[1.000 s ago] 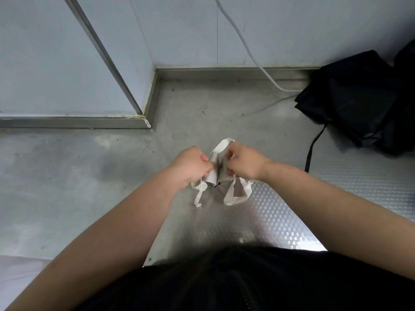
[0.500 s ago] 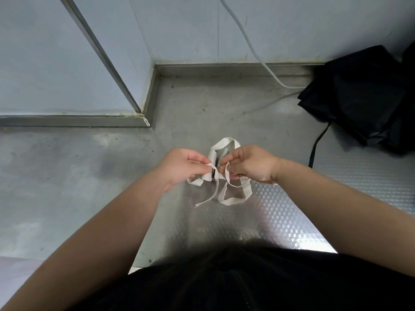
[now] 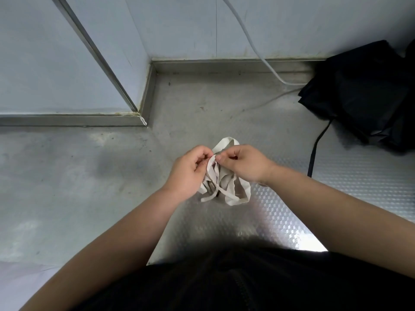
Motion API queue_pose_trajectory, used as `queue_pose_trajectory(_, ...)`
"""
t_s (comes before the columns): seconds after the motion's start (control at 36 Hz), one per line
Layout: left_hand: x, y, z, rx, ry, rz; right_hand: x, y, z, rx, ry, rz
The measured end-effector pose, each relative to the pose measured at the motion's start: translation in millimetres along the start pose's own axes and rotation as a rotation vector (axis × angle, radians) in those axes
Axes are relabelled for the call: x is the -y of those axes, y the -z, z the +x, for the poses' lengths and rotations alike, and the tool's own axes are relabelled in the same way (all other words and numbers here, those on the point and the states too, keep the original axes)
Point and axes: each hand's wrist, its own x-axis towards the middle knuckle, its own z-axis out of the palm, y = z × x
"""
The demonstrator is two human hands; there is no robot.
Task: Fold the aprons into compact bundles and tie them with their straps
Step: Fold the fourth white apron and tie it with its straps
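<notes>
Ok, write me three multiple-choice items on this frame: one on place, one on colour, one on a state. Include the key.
1. The black fabric pile lies: A) at the far right; B) under the hands; C) at the far left.
2. The held straps are: A) red; B) off-white; C) black.
3. The left hand and right hand: A) rest flat; B) hang idle; C) both pinch the straps.
Key: A, it sits at the right edge; B, pale cloth hangs below the fingers; C, fingers of each hand close on a strap.
</notes>
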Motion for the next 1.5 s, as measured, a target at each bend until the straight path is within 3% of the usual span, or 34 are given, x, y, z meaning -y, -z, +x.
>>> queue_pose_trajectory(0.36, 0.5, 1.0, -2.6, 0.062, 0.16, -0.304, 0.7, 2.6, 0.8, 0.073, 0.01, -0.198)
queue_pose_trajectory(0.5, -2.6, -3.0, -2.2, 0.041, 0.26, -0.393, -3.3, 0.3, 0.2, 0.071, 0.049, -0.12)
queue_pose_trajectory(0.67, -3.0, -5.6, 0.2, 0.044, 0.4, -0.563, -10.1, -8.5, 2.0, -0.084, 0.191, -0.214)
queue_pose_trajectory(0.78, -4.8, -4.3, 2.0, 0.048, 0.385, -0.503, -9.6, -14.1, -3.8, -0.172, 0.278, -0.236)
queue_pose_trajectory(0.92, -3.9, -4.9, -2.8, 0.009, 0.295, -0.449, -2.1, -14.4, 0.9, -0.309, -0.048, 0.193)
queue_pose_trajectory(0.97, -3.0, -7.0, -4.9, 0.009, 0.279, -0.437, -2.4, -13.8, 3.1, -0.347, -0.13, 0.249)
queue_pose_trajectory(1.08, -3.1, -10.3, -6.4, 0.002, 0.284, -0.435, -4.8, -14.6, 2.9, -0.333, -0.069, 0.02)
queue_pose_trajectory(1.25, -2.7, -7.9, -5.3, -0.051, 0.276, -0.462, 8.1, -11.3, -12.8, -0.086, 0.073, -0.161)
queue_pose_trajectory(1.36, -3.6, -8.6, -5.1, -0.064, 0.264, -0.48, 10.2, -11.6, -15.5, -0.053, 0.186, -0.428)
queue_pose_trajectory(1.44, -3.7, -10.4, -6.1, -0.07, 0.257, -0.481, 7.8, -14.9, -14.3, -0.111, 0.169, -0.448)
queue_pose_trajectory(1.5, -4.5, -10.7, -6.6, -0.087, 0.256, -0.462, 4.4, -17.8, -11.4, -0.14, 0.135, -0.335)
